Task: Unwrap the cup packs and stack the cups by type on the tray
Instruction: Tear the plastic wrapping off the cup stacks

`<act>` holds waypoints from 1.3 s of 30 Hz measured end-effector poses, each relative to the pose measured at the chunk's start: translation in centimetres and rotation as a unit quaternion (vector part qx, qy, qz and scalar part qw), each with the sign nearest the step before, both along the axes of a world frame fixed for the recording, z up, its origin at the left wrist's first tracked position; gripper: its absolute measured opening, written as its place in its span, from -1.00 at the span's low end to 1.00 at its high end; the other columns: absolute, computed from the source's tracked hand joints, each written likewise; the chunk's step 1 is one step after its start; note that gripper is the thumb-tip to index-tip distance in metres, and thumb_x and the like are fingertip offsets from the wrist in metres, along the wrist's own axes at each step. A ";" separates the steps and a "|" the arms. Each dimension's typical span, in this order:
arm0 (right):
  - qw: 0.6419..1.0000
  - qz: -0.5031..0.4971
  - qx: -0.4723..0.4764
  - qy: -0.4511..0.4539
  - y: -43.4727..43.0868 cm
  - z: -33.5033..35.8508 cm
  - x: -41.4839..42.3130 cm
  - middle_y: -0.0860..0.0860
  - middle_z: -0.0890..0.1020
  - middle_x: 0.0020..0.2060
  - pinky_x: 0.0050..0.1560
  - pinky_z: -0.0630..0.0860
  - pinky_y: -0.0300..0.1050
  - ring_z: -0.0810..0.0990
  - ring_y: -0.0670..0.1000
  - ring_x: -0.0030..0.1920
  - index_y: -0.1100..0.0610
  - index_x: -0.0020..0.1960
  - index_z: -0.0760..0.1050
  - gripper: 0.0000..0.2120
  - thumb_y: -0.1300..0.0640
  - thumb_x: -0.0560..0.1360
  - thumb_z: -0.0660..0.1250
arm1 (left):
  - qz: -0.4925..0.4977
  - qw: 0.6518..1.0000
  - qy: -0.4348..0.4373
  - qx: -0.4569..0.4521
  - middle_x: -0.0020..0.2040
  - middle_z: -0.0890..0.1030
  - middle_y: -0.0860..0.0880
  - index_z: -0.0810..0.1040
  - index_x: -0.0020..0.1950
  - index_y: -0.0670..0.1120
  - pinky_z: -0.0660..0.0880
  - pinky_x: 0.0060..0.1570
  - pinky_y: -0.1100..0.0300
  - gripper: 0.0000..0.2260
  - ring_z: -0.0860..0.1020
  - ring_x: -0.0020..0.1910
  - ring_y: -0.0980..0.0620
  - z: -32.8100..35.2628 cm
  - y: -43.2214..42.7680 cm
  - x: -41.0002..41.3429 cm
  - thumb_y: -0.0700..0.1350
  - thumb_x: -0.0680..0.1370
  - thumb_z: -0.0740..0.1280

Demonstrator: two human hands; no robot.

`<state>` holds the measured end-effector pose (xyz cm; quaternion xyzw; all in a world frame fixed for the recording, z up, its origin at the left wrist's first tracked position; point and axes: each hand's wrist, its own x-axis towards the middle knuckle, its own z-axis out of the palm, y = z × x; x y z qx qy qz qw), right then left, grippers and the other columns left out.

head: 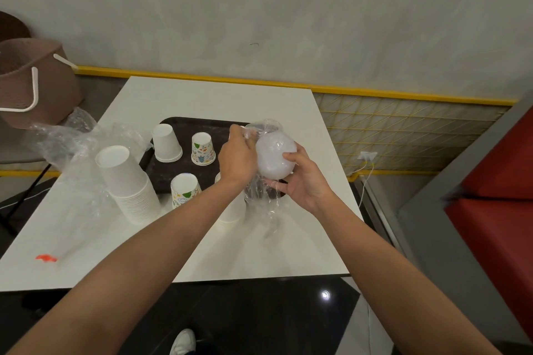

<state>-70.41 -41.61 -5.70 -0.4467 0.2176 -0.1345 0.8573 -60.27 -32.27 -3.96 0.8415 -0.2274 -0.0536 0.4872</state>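
My right hand (302,179) grips a pack of translucent white cups (275,157) in clear plastic wrap, held above the right end of the dark tray (184,127). My left hand (238,154) pinches the loose wrap (264,127) at the pack's far end. On the tray stand a short stack of plain white cups (166,143) and two patterned cup stacks (203,148) (184,189), all upside down. Another white stack (230,210) is partly hidden behind my left forearm. A tall tilted stack of larger white cups (127,181) stands on the white table left of the tray.
Crumpled clear wrappers (72,141) lie at the table's left edge. A small orange scrap (46,258) lies near the front left. A brown basket (31,81) sits on a chair to the left. A red seat (501,210) is on the right.
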 end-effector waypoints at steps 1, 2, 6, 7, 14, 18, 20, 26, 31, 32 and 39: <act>1.000 -0.007 0.001 0.000 0.1 0.0 0.1 0.07 0.52 0.16 0.07 0.58 0.16 0.59 0.14 0.07 -0.04 0.21 0.42 -0.62 0.16 0.41 0.33 | -0.021 1.000 0.003 -0.020 -0.16 0.51 -0.08 0.36 0.10 -0.19 0.42 -0.19 0.07 -0.76 0.51 -0.15 -0.09 0.1 0.1 -0.2 -0.01 0.64 0.13; 1.000 -0.013 0.001 0.001 0.1 -0.1 0.1 0.06 0.52 0.15 0.04 0.59 0.15 0.59 0.12 0.06 -0.04 0.21 0.41 -0.66 0.18 0.47 0.30 | -0.043 0.998 0.008 -0.040 -0.13 0.53 -0.06 0.38 0.13 -0.17 0.46 -0.15 0.07 -0.73 0.52 -0.13 -0.06 0.2 0.2 -0.3 0.03 0.63 0.14; 0.999 -0.013 -0.037 0.018 0.2 0.1 0.0 0.06 0.52 0.17 -0.11 0.61 0.04 0.59 0.09 0.06 -0.07 0.27 0.39 -0.69 0.16 0.56 0.23 | -0.104 0.992 0.010 -0.076 -0.03 0.62 0.02 0.49 0.18 0.00 0.57 -0.02 0.00 -0.69 0.60 -0.04 0.01 0.1 0.7 -0.5 0.16 0.57 0.20; 0.999 -0.009 -0.048 0.023 0.2 0.1 0.0 0.06 0.52 0.19 -0.11 0.60 0.03 0.59 0.10 0.08 -0.07 0.27 0.39 -0.69 0.15 0.56 0.22 | -0.108 0.992 -0.002 -0.071 -0.06 0.64 0.03 0.53 0.16 0.02 0.58 -0.04 -0.01 -0.70 0.61 -0.07 0.02 0.1 0.8 -0.5 0.16 0.55 0.24; 0.999 0.033 -0.031 0.015 0.6 0.1 -0.4 0.06 0.52 0.22 0.11 0.56 0.13 0.55 0.16 0.19 -0.04 0.34 0.39 -0.50 0.02 0.42 0.34 | -0.025 0.997 -0.064 -0.035 -0.11 0.58 -0.08 0.54 -0.01 -0.14 0.50 -0.09 0.03 -0.81 0.54 -0.11 -0.05 0.3 0.8 0.1 -0.03 0.58 0.26; 0.995 0.078 -0.046 -0.035 0.9 -0.2 -0.7 0.04 0.54 0.22 0.17 0.54 0.11 0.56 0.13 0.21 -0.07 0.32 0.42 -0.42 0.06 0.33 0.47 | 0.020 0.996 -0.088 -0.016 -0.25 0.53 -0.14 0.40 -0.10 -0.19 0.42 -0.27 0.01 -0.84 0.49 -0.26 -0.12 0.4 0.8 0.2 -0.11 0.60 0.21; 0.994 0.086 -0.044 -0.048 0.9 -0.5 -0.6 0.04 0.52 0.27 0.12 0.56 0.05 0.55 0.11 0.23 -0.06 0.33 0.41 -0.28 0.03 0.22 0.58 | 0.034 0.995 -0.090 -0.007 -0.24 0.52 -0.15 0.37 -0.10 -0.17 0.34 -0.32 0.05 -0.90 0.47 -0.27 -0.11 0.7 0.7 0.1 -0.18 0.60 0.19; 0.997 0.052 -0.051 -0.018 0.7 -0.4 -0.3 0.05 0.56 0.19 0.12 0.56 0.12 0.62 0.09 0.11 0.00 0.36 0.37 -0.28 0.03 0.25 0.53 | 0.054 0.995 -0.087 0.010 -0.21 0.48 -0.09 0.40 0.04 -0.20 0.32 -0.29 0.10 -0.93 0.44 -0.25 -0.08 0.7 0.7 0.0 -0.23 0.58 0.18; 0.998 0.003 -0.062 0.015 0.8 -0.4 0.1 0.06 0.53 0.15 0.09 0.58 0.15 0.58 0.13 0.10 -0.01 0.24 0.43 -0.54 0.20 0.35 0.33 | 0.043 0.996 -0.084 0.007 -0.18 0.54 -0.13 0.42 0.00 -0.18 0.34 -0.27 0.09 -0.88 0.47 -0.23 -0.08 0.8 0.6 -0.3 -0.13 0.60 0.20; 0.998 0.000 -0.058 0.013 0.8 -0.5 0.1 0.06 0.52 0.18 0.05 0.59 0.11 0.57 0.14 0.13 -0.01 0.26 0.43 -0.55 0.21 0.39 0.35 | 0.047 0.996 -0.075 0.003 -0.17 0.55 -0.14 0.42 0.01 -0.19 0.33 -0.26 0.09 -0.86 0.46 -0.23 -0.08 0.9 0.7 -0.3 -0.12 0.61 0.19; 1.000 -0.015 -0.024 -0.008 0.3 -1.1 -0.8 0.07 0.46 0.31 0.04 0.58 0.09 0.53 0.15 0.24 -0.03 0.37 0.37 -0.52 0.18 0.49 0.36 | 0.034 0.999 -0.038 0.008 -0.05 0.60 -0.19 0.45 0.14 -0.19 0.39 -0.20 0.05 -0.81 0.55 -0.06 -0.18 1.5 0.8 -0.2 -0.13 0.61 0.15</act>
